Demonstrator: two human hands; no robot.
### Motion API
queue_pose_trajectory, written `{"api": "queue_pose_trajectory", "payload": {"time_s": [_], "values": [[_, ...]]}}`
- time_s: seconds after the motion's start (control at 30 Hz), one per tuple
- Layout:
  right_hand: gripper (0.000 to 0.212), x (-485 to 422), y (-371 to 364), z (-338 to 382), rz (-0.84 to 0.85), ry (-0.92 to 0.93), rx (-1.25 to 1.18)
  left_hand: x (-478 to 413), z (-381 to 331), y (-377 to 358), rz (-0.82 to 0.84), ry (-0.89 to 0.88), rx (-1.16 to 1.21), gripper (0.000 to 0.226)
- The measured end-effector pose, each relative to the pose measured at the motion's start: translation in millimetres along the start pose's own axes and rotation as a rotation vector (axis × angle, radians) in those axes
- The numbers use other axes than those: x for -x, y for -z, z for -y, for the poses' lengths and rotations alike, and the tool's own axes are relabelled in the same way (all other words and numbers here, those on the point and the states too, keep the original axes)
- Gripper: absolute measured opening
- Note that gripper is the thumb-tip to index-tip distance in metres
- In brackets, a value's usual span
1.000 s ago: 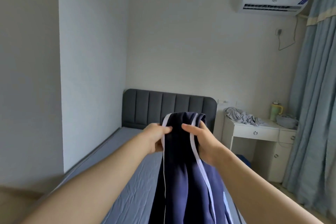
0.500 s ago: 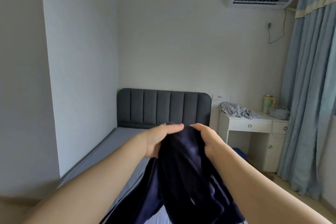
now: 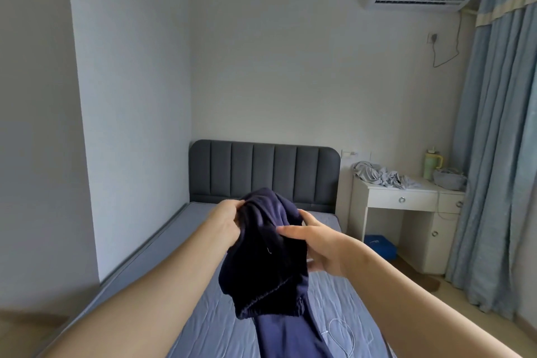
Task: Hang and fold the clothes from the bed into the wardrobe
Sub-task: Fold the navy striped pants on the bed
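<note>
1. The left hand (image 3: 225,224) grips the upper left of the navy garment (image 3: 267,259); its fingers are curled into the bunched cloth
2. The right hand (image 3: 322,244) holds the garment's right side; the thumb lies across the front and the fingers are spread behind, with the cloth caught between them
3. The garment hangs bunched between both hands, raised over the bed (image 3: 203,314); its lower length drops out of view at the bottom edge
4. Behind stands the grey headboard (image 3: 261,171); to the right a white desk (image 3: 401,200) carries a crumpled grey cloth (image 3: 377,176)
</note>
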State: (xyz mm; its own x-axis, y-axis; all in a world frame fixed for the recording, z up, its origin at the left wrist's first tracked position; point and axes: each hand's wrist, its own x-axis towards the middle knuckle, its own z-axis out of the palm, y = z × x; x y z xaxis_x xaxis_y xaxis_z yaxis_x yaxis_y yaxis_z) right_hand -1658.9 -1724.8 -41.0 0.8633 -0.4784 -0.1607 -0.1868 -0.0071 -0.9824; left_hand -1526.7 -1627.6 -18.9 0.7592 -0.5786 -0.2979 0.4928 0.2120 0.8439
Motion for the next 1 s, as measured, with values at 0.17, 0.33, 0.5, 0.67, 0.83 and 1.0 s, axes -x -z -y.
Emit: {"api": "queue_pose_trajectory", "payload": {"time_s": [0.17,0.33,0.5,0.67,0.83,1.0], "values": [[0.009,-2,12,17,-0.193,0.086,-0.266,10,6,-7,0.295,-0.286,-0.555,0.049],[0.021,5,25,25,-0.194,0.037,-0.347,25,11,-12,0.665,-0.432,-0.985,0.061],[0.032,13,34,27,-0.102,0.064,-0.548,19,7,-12,0.426,-0.637,-1.092,0.045],[0.034,12,29,22,-0.208,0.226,-0.588,14,7,-10,0.453,-0.646,-0.681,0.036],[0.017,10,16,33,-0.035,0.474,-0.243,12,0,-20,0.475,-0.629,-0.438,0.039],[0.023,2,12,63,-0.296,0.592,-0.02,14,-46,-30,0.404,-0.555,-0.294,0.011]]}}
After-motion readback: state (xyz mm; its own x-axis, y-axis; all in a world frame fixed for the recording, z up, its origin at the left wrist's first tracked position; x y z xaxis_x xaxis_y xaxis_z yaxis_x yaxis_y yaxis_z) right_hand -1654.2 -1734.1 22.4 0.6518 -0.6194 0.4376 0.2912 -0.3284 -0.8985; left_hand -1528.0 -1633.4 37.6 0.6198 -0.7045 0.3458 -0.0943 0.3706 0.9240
